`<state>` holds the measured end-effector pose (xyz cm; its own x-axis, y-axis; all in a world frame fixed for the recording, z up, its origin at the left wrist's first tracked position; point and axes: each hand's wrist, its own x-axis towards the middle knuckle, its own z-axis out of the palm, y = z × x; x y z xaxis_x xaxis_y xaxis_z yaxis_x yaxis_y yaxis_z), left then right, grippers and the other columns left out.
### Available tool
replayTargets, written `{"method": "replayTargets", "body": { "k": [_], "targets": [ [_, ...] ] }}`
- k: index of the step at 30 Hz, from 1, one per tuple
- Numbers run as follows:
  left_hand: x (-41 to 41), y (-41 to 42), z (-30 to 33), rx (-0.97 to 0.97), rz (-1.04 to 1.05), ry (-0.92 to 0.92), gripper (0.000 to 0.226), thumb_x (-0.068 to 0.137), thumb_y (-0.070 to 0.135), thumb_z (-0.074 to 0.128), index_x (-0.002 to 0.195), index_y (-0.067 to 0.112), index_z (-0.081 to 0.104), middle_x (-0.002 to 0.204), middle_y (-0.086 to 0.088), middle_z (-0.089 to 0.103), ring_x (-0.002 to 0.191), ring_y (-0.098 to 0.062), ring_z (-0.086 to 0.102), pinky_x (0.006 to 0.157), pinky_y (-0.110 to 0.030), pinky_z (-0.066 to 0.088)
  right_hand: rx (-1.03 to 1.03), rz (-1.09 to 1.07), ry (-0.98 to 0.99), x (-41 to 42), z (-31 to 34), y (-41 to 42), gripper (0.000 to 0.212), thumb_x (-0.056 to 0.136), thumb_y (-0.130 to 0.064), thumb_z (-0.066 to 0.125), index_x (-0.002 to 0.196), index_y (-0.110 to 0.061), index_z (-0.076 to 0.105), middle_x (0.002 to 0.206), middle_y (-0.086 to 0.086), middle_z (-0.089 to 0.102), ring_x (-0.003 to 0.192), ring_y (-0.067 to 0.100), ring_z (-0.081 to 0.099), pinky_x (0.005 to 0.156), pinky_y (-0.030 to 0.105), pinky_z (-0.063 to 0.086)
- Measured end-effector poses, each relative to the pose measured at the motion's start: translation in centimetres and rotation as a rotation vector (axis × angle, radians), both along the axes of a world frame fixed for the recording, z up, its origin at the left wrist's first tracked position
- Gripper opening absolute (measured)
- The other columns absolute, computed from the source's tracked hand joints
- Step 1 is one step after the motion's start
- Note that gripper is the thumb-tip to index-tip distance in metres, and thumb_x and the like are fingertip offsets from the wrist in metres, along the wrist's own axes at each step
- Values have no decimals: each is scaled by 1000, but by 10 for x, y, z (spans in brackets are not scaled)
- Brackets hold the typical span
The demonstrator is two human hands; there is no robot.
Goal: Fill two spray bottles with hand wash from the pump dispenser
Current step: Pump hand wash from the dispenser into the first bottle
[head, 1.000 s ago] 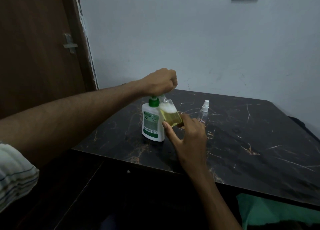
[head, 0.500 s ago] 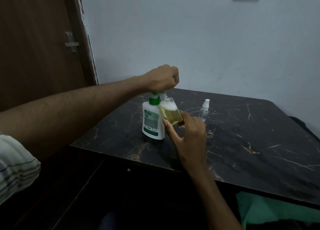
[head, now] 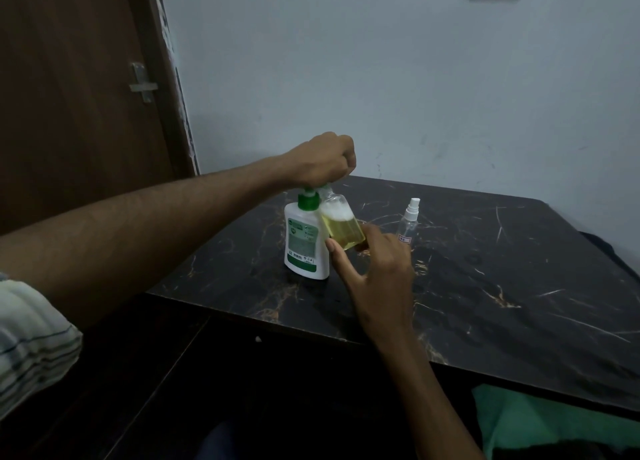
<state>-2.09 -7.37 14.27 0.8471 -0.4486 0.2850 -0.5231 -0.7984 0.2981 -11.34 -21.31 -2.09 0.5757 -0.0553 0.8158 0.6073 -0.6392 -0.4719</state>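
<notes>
A white pump dispenser (head: 304,245) with a green collar stands on the black marble table (head: 485,286). My left hand (head: 325,160) sits curled on top of its pump head, which is hidden under the fist. My right hand (head: 377,269) holds a clear open spray bottle (head: 341,224) tilted against the dispenser, its neck up under the nozzle. Yellow liquid with white foam on top fills most of this bottle. A second clear spray bottle (head: 408,222) with a white spray cap stands upright to the right, empty.
A brown door (head: 76,96) with a metal latch is at the left, a pale wall behind the table. Green cloth (head: 540,421) lies below the table's near edge at the lower right.
Both hands and both bottles keep their places. The view has shifted slightly; the foam level looks about the same.
</notes>
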Motion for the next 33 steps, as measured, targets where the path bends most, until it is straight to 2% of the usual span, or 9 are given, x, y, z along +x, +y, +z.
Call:
{"method": "replayTargets", "body": {
  "k": [3,9,14,18,21,24,27,31,33],
  "targets": [
    [1,1,0,20,3,-9,7,52,14,41,48,20,42,39,9,47,52,-11,40,61,-31,36,7,10,9,0,0,1,40,94,-58,61,110,-21,65,93,-7,63,86,-2,39,84,31,42],
    [0,-1,4,40,6,-18,4,54,14,42,49,12,42,39,8,47,49,-12,37,59,-29,34,11,18,-3,-1,2,0,41,95,-58,60,110,-21,66,93,-8,63,87,-1,40,84,30,42],
    [-1,0,1,2,34,-15,39,74,-7,50,53,24,42,55,13,40,55,-7,39,60,-30,33,4,16,-2,-2,2,-1,38,95,-56,62,109,-20,65,91,-8,62,85,1,42,83,33,45],
    [-2,-2,7,26,28,-18,20,63,7,46,49,20,41,41,5,44,52,-10,37,61,-30,33,15,15,-7,-3,3,-1,40,95,-57,61,110,-20,66,92,-10,61,86,-2,38,82,33,45],
    [-4,-3,5,57,-16,-18,5,52,14,41,49,12,38,37,10,46,49,-14,32,59,-30,31,17,12,-5,-1,3,0,40,95,-57,61,111,-20,66,93,-14,56,87,-4,37,83,32,44],
    [-4,-2,0,19,-11,-3,6,53,15,41,47,16,40,37,11,47,49,-9,36,58,-28,31,9,12,-3,-2,2,0,40,95,-57,61,111,-20,66,93,-15,54,87,-4,36,82,32,44],
    [-5,0,3,4,-5,-11,14,58,12,44,47,20,41,38,8,41,51,-8,38,61,-29,33,13,14,-3,-1,1,-1,40,95,-56,62,111,-19,66,92,-8,62,86,-1,38,82,33,45],
    [-4,-3,7,30,2,-20,5,53,12,42,48,11,40,40,5,38,49,-16,33,59,-30,31,15,7,5,0,1,0,43,95,-59,59,112,-20,65,93,-10,60,87,-2,39,83,34,47],
    [-3,-3,4,14,25,-7,14,60,7,45,48,13,40,41,6,36,49,-14,33,58,-27,30,11,2,6,1,0,0,42,95,-58,60,112,-20,65,93,-9,61,86,-3,38,82,35,47]
  ]
}}
